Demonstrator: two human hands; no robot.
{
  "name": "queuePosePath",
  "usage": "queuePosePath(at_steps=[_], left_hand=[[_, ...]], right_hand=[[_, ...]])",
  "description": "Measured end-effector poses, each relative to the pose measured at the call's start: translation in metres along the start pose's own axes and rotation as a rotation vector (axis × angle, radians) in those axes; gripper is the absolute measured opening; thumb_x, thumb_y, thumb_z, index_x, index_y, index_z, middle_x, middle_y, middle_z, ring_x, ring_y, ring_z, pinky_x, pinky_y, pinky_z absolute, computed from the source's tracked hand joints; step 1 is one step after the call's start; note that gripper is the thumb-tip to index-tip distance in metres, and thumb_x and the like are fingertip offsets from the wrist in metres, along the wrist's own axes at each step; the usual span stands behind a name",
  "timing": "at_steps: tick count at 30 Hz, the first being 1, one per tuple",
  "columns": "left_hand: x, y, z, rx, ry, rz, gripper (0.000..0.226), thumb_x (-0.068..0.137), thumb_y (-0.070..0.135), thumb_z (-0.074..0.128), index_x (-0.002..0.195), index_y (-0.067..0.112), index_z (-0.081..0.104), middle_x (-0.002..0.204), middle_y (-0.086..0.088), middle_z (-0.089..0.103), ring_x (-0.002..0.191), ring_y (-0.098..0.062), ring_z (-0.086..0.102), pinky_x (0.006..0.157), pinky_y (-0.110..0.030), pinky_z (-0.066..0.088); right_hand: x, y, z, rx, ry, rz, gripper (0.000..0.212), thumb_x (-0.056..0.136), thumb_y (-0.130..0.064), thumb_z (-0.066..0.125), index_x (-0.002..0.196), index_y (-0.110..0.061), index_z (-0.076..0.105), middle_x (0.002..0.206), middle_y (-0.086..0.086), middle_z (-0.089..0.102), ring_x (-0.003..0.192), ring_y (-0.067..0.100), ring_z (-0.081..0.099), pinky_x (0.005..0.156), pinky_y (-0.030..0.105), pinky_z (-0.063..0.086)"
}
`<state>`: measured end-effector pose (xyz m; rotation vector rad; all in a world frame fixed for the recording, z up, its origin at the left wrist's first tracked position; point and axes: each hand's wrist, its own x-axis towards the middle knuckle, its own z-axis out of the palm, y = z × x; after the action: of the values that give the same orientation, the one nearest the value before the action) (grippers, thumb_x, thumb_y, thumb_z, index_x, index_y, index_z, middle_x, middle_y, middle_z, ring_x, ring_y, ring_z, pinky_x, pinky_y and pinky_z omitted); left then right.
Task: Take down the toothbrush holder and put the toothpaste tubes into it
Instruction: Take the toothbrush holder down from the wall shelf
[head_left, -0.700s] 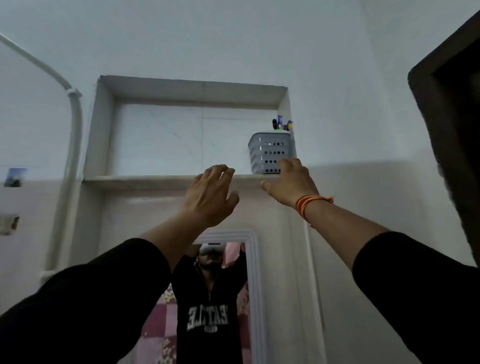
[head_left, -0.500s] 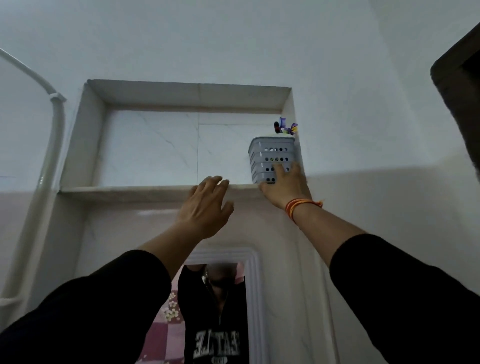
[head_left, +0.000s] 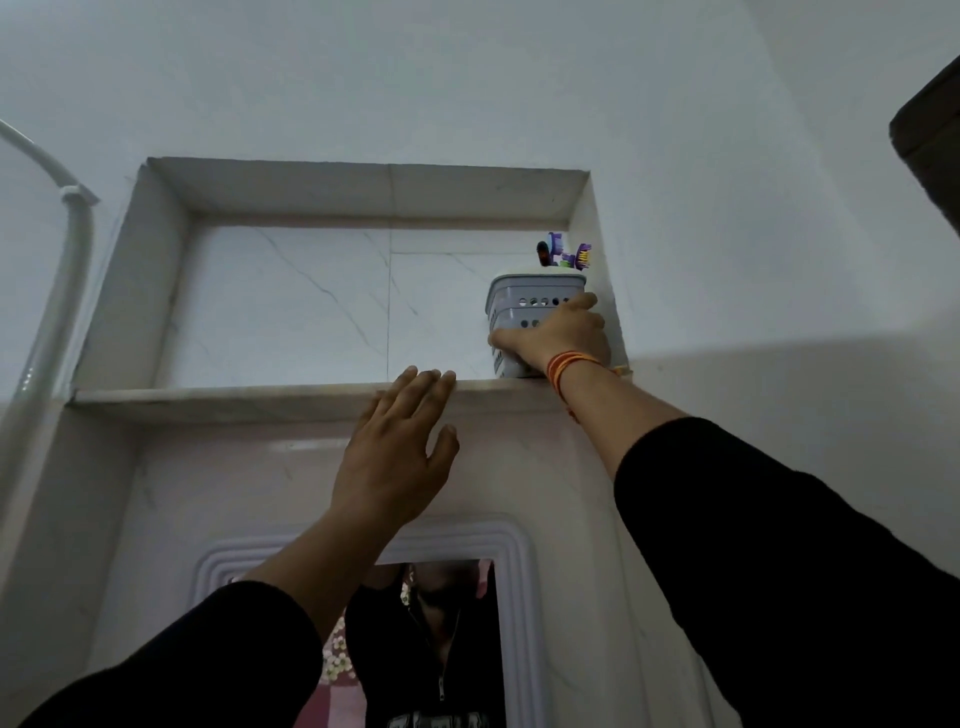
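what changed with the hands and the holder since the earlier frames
The right hand moved up from the shelf edge and wrapped around the toothbrush holder. The left hand stayed open, fingertips at the shelf edge. The holder still stands in the niche's right corner.

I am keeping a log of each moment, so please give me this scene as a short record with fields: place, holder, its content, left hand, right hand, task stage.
place: wall niche with a stone shelf, above a mirror
holder: grey perforated toothbrush holder, standing at the shelf's right end
content: toothbrushes sticking out on top
left hand: open, fingertips at the shelf edge, holding nothing
right hand: wrapped around the holder
toothpaste tubes: not in view
task stage: holder gripped, not yet taken down
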<state>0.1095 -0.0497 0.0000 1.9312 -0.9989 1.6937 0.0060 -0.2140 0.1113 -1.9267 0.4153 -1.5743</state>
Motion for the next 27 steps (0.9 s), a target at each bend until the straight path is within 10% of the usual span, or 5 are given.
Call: queuePosePath(at_steps=[10, 20, 27], left_hand=[[0.001, 0.008, -0.024, -0.174, -0.198, -0.036, 0.07, 0.102, 0.047, 0.041, 0.162, 0.024, 0.012, 0.169, 0.009, 0.004, 0.155, -0.008, -0.011, 0.123, -0.03, 0.003], [-0.07, 0.004, -0.08, -0.37, -0.235, -0.204, 0.044, 0.101, 0.037, 0.051, 0.142, 0.021, 0.057, 0.146, -0.002, 0.057, 0.124, -0.021, 0.059, 0.102, -0.032, 0.042], [-0.193, -0.001, -0.067, -0.508, -0.487, -0.284, 0.035, 0.1, 0.033, 0.055, 0.131, 0.023, 0.066, 0.126, 0.003, 0.067, 0.108, -0.011, 0.064, 0.084, -0.021, 0.049]], right_hand=[[-0.04, -0.018, -0.037, 0.095, 0.004, -0.081, 0.116, 0.064, -0.064, 0.088, 0.15, -0.01, 0.032, 0.143, 0.014, 0.05, 0.125, 0.033, 0.059, 0.083, 0.037, 0.049], [-0.142, -0.004, -0.073, 0.157, -0.054, -0.117, 0.132, 0.043, -0.066, 0.096, 0.146, -0.012, 0.036, 0.139, 0.008, 0.053, 0.125, 0.027, 0.058, 0.102, 0.045, 0.056], [-0.259, 0.071, -0.053, 0.178, -0.179, -0.043, 0.125, 0.041, -0.06, 0.099, 0.138, -0.009, 0.037, 0.117, -0.008, 0.053, 0.104, 0.014, 0.058, 0.083, 0.026, 0.049]])
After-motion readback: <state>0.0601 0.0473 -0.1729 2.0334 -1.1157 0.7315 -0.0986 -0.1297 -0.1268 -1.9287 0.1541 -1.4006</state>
